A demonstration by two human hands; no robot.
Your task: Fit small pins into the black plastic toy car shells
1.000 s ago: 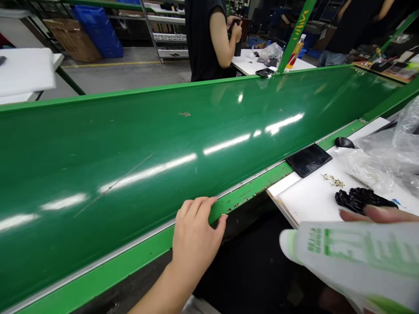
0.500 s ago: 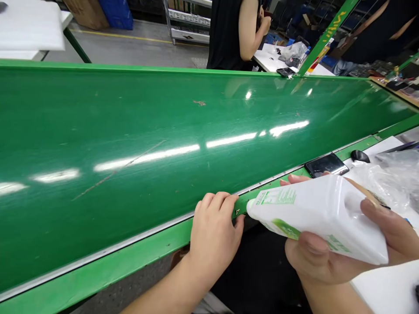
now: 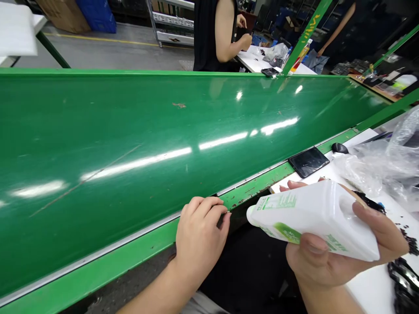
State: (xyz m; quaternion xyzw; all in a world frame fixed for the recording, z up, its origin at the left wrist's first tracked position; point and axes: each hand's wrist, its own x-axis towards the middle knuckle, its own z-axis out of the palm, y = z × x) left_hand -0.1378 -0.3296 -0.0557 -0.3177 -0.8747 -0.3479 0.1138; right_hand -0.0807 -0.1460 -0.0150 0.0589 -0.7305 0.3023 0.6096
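Note:
A white plastic bottle [image 3: 310, 213] with green print lies tilted in my right hand [image 3: 330, 261], its narrow end pointing left. The thumb presses on its lower side and the fingers wrap round its far side and base. My left hand [image 3: 201, 229] is at the green edge rail [image 3: 258, 185] of the conveyor, left of the bottle and apart from it. Its fingers are curled, with thumb and index fingertips brought together; what is between them, if anything, is too small to make out.
A green conveyor belt [image 3: 131, 131] runs across the view. Beyond the bottle, a black phone [image 3: 308, 162] lies by the rail, near a dark rounded object [image 3: 339, 148] and clear plastic bags [image 3: 386, 161]. Across the belt stands a person [image 3: 216, 37] at a white table.
My left thumb and index fingertips have come together at the rail. The bottle remains in my right hand at nearly the same tilt. The surroundings have shifted left in view.

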